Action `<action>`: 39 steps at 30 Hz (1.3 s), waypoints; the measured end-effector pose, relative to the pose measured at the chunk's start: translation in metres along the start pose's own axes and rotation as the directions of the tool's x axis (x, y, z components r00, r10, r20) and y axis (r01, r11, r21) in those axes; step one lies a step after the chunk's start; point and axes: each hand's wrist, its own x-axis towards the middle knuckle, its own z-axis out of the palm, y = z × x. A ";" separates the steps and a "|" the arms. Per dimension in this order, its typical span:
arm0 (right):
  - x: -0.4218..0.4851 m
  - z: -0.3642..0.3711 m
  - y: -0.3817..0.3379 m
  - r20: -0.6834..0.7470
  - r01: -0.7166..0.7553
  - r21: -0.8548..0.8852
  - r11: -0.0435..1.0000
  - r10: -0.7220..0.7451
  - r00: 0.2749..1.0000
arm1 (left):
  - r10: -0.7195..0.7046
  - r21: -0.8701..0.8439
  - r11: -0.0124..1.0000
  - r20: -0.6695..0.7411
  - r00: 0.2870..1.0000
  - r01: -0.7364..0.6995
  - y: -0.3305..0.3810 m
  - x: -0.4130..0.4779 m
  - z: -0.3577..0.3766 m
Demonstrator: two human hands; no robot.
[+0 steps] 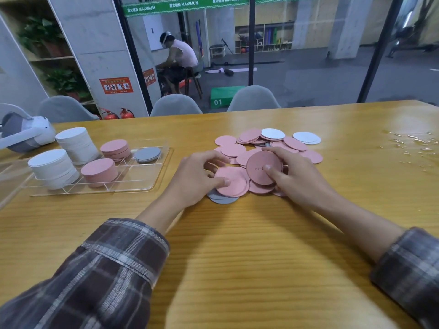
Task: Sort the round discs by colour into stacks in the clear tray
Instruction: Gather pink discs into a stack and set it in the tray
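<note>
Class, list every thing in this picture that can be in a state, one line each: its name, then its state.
left hand, grips the flat pink discs
right hand, holds the raised pink disc, tilted
clear tray, holds five stacks
white stacks, two, tallest
pink stacks, two, lower
grey stack, one, lowest
loose pile, unsorted on the table

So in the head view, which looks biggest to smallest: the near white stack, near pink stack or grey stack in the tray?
1. near white stack
2. near pink stack
3. grey stack, just a few discs; it sits farther back, yet clearly smallest.
</note>
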 end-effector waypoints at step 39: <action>0.001 0.005 0.005 0.026 0.095 -0.082 0.992 -0.093 0.995 | -0.008 0.284 0.958 -0.044 0.999 0.020 -0.003 -0.001 -0.005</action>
